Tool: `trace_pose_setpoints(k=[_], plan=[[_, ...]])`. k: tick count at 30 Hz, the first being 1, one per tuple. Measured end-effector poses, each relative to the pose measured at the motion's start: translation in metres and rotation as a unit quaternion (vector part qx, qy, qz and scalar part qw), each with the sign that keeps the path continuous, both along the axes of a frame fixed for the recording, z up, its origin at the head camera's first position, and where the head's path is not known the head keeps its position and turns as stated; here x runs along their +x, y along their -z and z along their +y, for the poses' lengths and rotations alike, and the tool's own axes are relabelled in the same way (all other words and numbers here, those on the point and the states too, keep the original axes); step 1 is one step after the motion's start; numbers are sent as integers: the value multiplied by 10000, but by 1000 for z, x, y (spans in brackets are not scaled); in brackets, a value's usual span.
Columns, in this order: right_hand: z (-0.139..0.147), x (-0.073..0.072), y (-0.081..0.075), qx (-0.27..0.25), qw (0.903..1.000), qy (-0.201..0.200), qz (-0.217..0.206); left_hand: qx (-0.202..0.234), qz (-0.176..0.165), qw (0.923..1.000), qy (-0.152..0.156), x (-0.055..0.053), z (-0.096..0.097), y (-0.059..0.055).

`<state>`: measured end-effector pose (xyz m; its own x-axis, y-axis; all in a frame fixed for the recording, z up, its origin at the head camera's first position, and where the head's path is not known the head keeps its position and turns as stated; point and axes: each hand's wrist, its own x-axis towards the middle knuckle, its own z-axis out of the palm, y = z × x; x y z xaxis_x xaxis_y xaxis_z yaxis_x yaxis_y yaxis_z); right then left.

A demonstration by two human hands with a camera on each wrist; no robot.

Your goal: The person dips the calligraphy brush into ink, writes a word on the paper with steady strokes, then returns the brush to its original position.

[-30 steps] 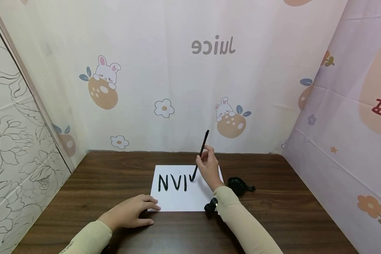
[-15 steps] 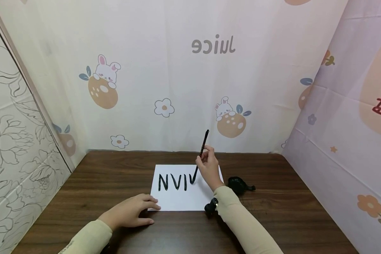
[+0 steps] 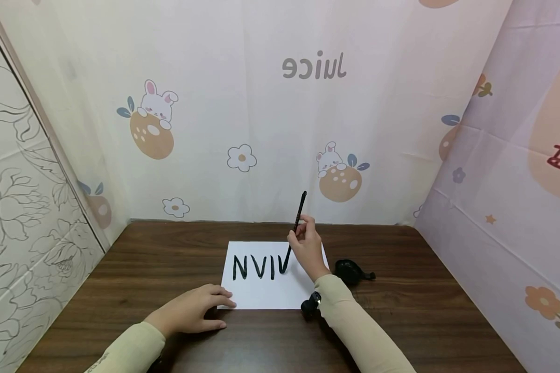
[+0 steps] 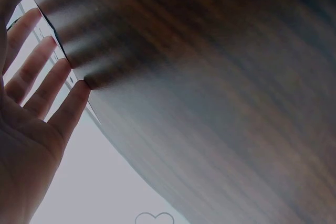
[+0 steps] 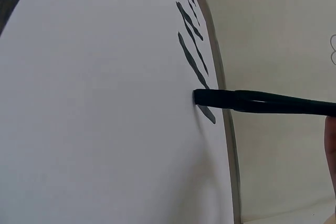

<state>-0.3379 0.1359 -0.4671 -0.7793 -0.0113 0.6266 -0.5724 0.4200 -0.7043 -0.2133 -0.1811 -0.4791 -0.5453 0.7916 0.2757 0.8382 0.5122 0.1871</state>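
Between thumb and fingers my right hand pinches a slim black brush, its top end tilted up and away. The brush's dark tip touches a white sheet of paper at the foot of a black stroke. Bold black letters reading "NVI", with a partial stroke beside them, run across the sheet. In the right wrist view the brush meets the paper, and only a bit of finger shows. My left hand rests with spread fingers at the sheet's lower left corner; the left wrist view shows its fingers extended.
A black rounded object with a short spout-like end sits on the wooden table right of the paper. A small black device is at my right wrist. A patterned curtain stands behind the table's far edge.
The brush tip has moved down a little toward me, lengthening the black stroke at the right of the letters. My left hand has stayed in place.
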Motion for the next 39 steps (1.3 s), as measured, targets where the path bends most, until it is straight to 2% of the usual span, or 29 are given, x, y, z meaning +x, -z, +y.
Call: trace_pose_setpoints(k=[24,33,39], plan=[[1,2,0,100,9999,-107,-31,-51,-84,9999,-49,0,0,0],[1,4,-2,140,9998,-104,-6,-111,-107,9998,-96,0,-1,1],[3,2,-8,-22,9999,-80,89,-138,-158,9997,-129,1,0,-1]])
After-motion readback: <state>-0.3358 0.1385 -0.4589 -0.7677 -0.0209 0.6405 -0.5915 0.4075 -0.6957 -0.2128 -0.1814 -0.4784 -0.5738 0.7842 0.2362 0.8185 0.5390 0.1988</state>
